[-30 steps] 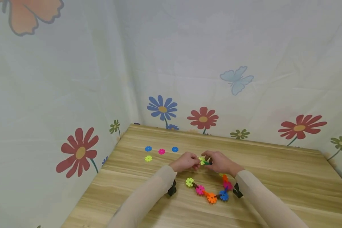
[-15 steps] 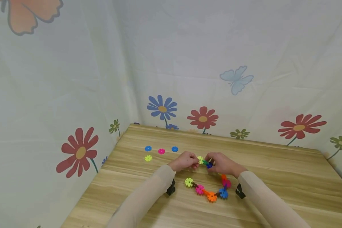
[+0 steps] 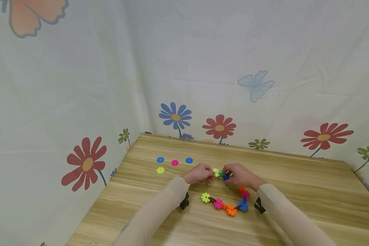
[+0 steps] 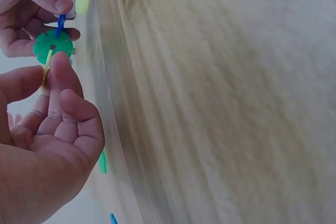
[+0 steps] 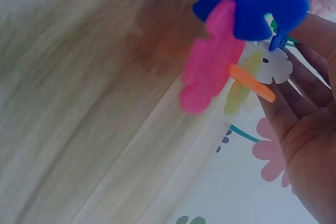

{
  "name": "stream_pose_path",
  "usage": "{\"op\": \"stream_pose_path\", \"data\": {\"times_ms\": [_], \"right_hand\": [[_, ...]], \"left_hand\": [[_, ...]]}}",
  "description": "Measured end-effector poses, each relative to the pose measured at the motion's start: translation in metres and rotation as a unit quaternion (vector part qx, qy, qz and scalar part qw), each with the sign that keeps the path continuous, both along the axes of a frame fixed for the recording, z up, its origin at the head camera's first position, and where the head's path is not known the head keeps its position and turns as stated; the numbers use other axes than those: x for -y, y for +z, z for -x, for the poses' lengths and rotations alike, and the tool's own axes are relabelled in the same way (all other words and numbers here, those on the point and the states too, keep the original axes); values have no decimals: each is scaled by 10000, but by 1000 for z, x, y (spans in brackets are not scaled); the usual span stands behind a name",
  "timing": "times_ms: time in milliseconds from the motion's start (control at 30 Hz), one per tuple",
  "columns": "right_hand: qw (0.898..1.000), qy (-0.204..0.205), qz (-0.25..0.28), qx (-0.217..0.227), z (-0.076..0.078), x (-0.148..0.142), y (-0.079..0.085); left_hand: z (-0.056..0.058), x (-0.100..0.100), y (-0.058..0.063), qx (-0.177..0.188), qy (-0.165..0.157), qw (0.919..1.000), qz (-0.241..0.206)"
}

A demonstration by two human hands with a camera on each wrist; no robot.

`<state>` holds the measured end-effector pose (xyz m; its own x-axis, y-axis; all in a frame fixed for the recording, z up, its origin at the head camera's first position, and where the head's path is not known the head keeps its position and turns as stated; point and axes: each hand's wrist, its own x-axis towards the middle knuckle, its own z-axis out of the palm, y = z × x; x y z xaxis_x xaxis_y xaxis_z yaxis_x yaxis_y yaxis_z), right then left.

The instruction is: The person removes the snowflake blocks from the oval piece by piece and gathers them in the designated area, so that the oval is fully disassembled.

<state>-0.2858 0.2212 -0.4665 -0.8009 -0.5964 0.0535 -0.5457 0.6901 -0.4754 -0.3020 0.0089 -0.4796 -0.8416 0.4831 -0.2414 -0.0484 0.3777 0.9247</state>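
My left hand (image 3: pixel 200 173) pinches a yellow notched plastic disc (image 3: pixel 216 172) between thumb and index finger. In the left wrist view that disc stands edge-on in a slot of a green disc (image 4: pixel 52 45). The green one links to a dark blue disc (image 3: pixel 226 177), where the thumb and fingers of my right hand (image 3: pixel 241 176) grip the chain. A white disc (image 5: pixel 274 65) sits by the right fingers. From there the linked discs run round in a curve through pink (image 3: pixel 247 194), blue (image 3: pixel 243 205), orange (image 3: pixel 232 210) and pink to a yellow end disc (image 3: pixel 205 197).
Several loose discs lie flat at the far left of the wooden table (image 3: pixel 135 191): two blue, one pink (image 3: pixel 174 163) and one yellow (image 3: pixel 160 170). Behind and left of the table hangs a flower-printed curtain (image 3: pixel 196 68).
My right hand has shifted slightly right and its fingers have drawn in at the dark blue disc, which shows more now. The hanging chain has swayed a little. My left hand stays about where it was.
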Motion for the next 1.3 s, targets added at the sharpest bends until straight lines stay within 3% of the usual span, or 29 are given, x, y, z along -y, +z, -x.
{"op": "stream_pose_path", "data": {"times_ms": [467,800,1300], "right_hand": [[9999,155,7,-36,3,-3,0],[9995,288,-82,-126,5,-2,0],[9998,177,-95,60,4,2,4]], "left_hand": [[-2,1,2,55,79,9997,215],[-2,-5,3,-293,226,9992,149],[-3,-8,5,-176,465,9986,-186]]}}
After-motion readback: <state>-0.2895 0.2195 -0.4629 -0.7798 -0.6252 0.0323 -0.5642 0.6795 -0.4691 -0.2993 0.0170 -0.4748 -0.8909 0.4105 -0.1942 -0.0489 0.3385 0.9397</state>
